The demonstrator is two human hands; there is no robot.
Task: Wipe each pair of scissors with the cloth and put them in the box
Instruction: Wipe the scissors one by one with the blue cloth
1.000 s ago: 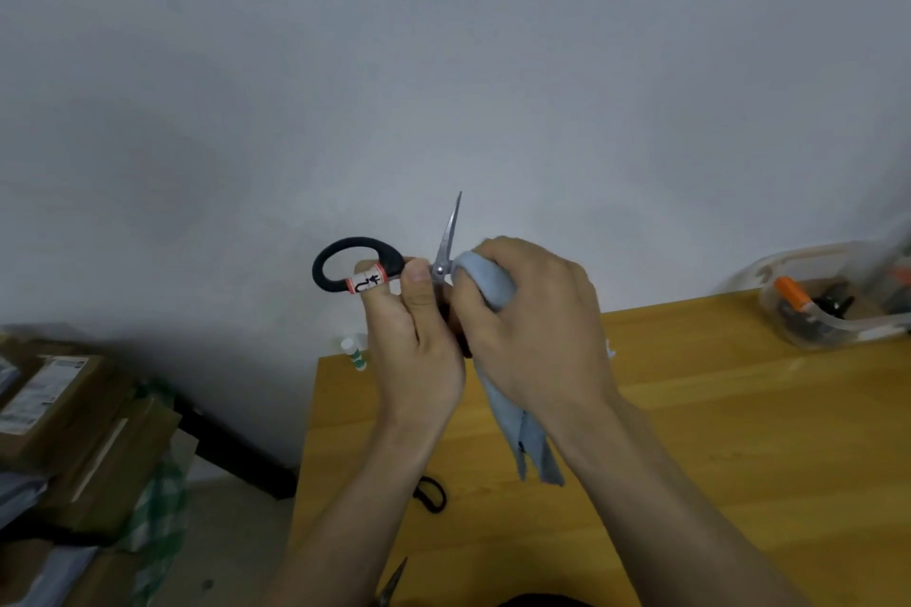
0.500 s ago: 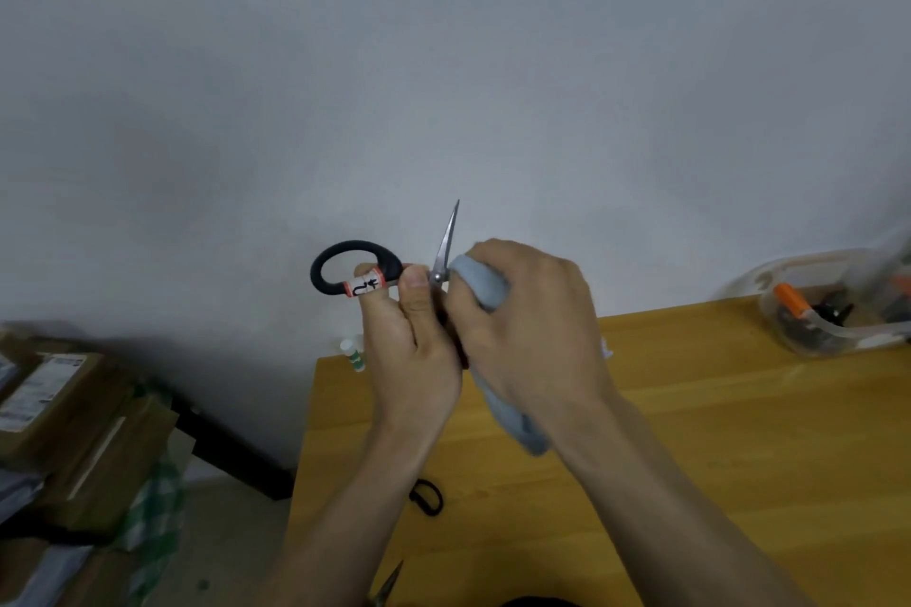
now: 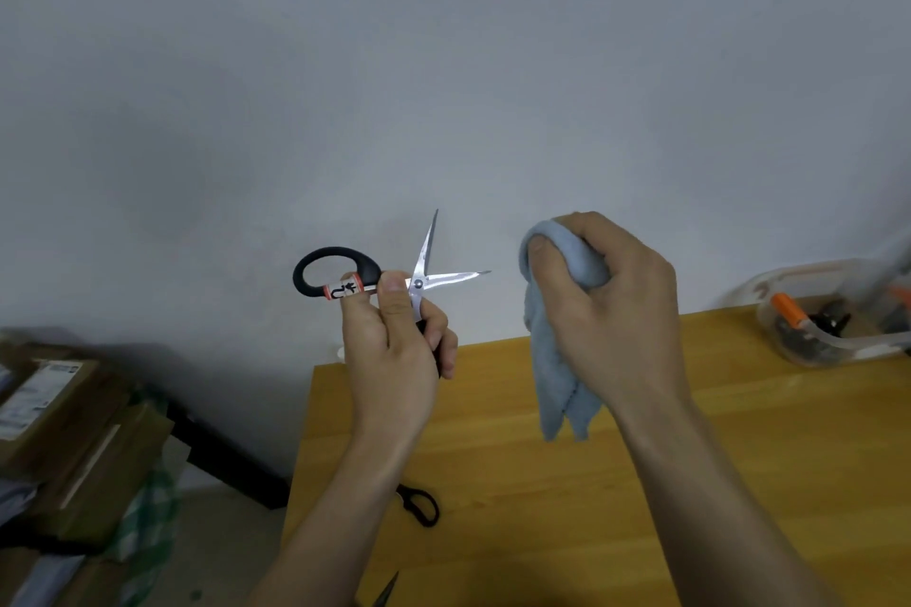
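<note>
My left hand (image 3: pixel 394 350) grips a pair of black-handled scissors (image 3: pixel 424 274) in the air above the table's far left corner. Their blades are spread apart, one pointing up and one pointing right, and a red-and-white label wraps one handle. My right hand (image 3: pixel 606 311) holds a bunched light blue cloth (image 3: pixel 557 360) a short way to the right of the blades, not touching them. A clear plastic box (image 3: pixel 813 355) with scissors inside stands at the far right of the table. Another black-handled pair of scissors (image 3: pixel 419 505) lies on the table under my left forearm.
The wooden table (image 3: pixel 517 498) has its left edge near my left arm. A blade tip (image 3: pixel 387 589) shows at the bottom edge. Cardboard boxes (image 3: pixel 64 414) are stacked on the floor to the left. A grey wall stands behind the table.
My right hand has pulled the cloth off the blade and moved right, leaving both blades bare. My left hand still holds the scissors in the same place.
</note>
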